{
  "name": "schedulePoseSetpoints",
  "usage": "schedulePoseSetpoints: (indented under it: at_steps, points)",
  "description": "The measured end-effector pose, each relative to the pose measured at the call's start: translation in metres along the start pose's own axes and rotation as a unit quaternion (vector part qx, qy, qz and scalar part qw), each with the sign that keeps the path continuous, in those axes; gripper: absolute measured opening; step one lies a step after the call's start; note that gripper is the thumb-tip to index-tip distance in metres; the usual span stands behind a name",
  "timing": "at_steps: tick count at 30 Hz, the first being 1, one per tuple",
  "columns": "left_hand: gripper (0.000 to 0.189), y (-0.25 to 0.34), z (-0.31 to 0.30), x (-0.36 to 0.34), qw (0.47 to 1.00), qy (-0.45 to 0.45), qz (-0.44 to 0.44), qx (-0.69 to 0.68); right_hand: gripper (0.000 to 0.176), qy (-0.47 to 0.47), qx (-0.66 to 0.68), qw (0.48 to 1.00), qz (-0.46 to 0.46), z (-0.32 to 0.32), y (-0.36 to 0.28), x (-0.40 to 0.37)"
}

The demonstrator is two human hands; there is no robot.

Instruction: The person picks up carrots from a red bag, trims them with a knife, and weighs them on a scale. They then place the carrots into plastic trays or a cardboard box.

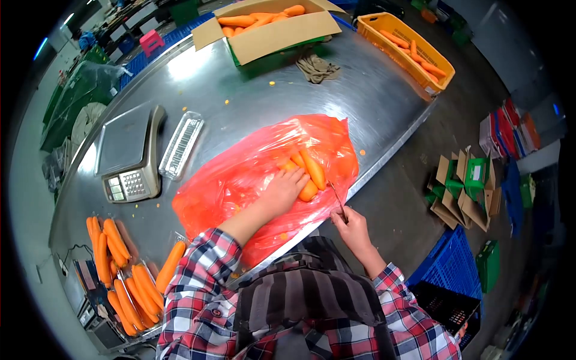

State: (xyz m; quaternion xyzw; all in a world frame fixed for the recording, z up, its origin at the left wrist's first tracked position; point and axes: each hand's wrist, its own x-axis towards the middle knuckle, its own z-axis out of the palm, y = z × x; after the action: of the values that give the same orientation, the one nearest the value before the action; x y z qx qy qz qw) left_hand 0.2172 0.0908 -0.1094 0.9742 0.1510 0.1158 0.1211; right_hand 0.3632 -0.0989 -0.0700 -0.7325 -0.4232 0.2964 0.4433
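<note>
My left hand (284,191) lies over a small group of carrots (313,169) on a red plastic bag (240,171), its fingers curled onto one of them. The bag is spread flat across the metal table up to its near edge. In my right hand (351,228) is a knife (338,197), gripped by the handle, with its thin blade pointing up toward the carrot ends. The blade tip is close to the right-most carrot. Part of the carrot under my left palm is hidden.
A digital scale (132,153) and a clear plastic tray (182,146) stand left on the table (252,96). More carrots (135,294) lie at the lower left. At the back are a cardboard box (285,37) of carrots, a rag (318,67) and an orange crate (366,27).
</note>
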Motion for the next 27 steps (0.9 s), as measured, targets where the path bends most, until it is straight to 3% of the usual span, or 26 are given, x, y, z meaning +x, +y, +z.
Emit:
schedulePoseSetpoints:
  at_steps: [2, 6, 9, 10, 12, 13, 16, 18, 22, 26, 27]
  points:
    - [0.046, -0.005, 0.009, 0.006, 0.998, -0.039, 0.001, 0.056, 0.014, 0.013, 0.042, 0.998, 0.035, -0.003, -0.001, -0.006]
    - [0.055, -0.009, -0.019, 0.004, 0.986, -0.161, -0.010, 0.041, 0.012, 0.034, 0.083, 0.994, 0.066, -0.010, -0.005, -0.011]
    - [0.064, -0.011, -0.042, -0.018, 0.993, 0.089, -0.002, -0.076, 0.018, 0.019, 0.059, 0.998, 0.012, -0.014, -0.020, -0.004]
    - [0.065, -0.003, -0.058, -0.024, 0.974, 0.088, -0.087, -0.191, 0.021, 0.012, 0.046, 0.999, -0.013, -0.012, -0.028, -0.002]
    - [0.065, 0.020, -0.095, -0.040, 0.874, 0.087, -0.256, -0.404, 0.027, -0.017, 0.008, 0.996, -0.086, -0.004, -0.045, 0.006]
    - [0.062, 0.029, -0.105, -0.051, 0.879, 0.141, -0.241, -0.387, 0.031, -0.032, -0.011, 0.992, -0.124, 0.000, -0.056, 0.010]
    - [0.063, 0.055, -0.117, -0.076, 0.826, 0.245, -0.242, -0.447, 0.039, -0.089, -0.065, 0.968, -0.225, 0.010, -0.093, 0.019]
    - [0.061, 0.061, -0.126, -0.087, 0.870, 0.249, -0.239, -0.351, 0.044, -0.125, -0.100, 0.949, -0.272, 0.014, -0.112, 0.021]
    - [0.060, 0.073, -0.130, -0.107, 0.897, 0.250, -0.264, -0.251, 0.049, -0.125, -0.145, 0.898, -0.396, 0.030, -0.119, 0.022]
    - [0.060, 0.078, -0.125, -0.123, 0.892, 0.260, -0.293, -0.228, 0.043, -0.132, -0.191, 0.885, -0.403, 0.043, -0.117, 0.024]
    - [0.060, 0.081, -0.126, -0.126, 0.888, 0.260, -0.300, -0.231, 0.043, -0.140, -0.205, 0.898, -0.364, 0.047, -0.110, 0.028]
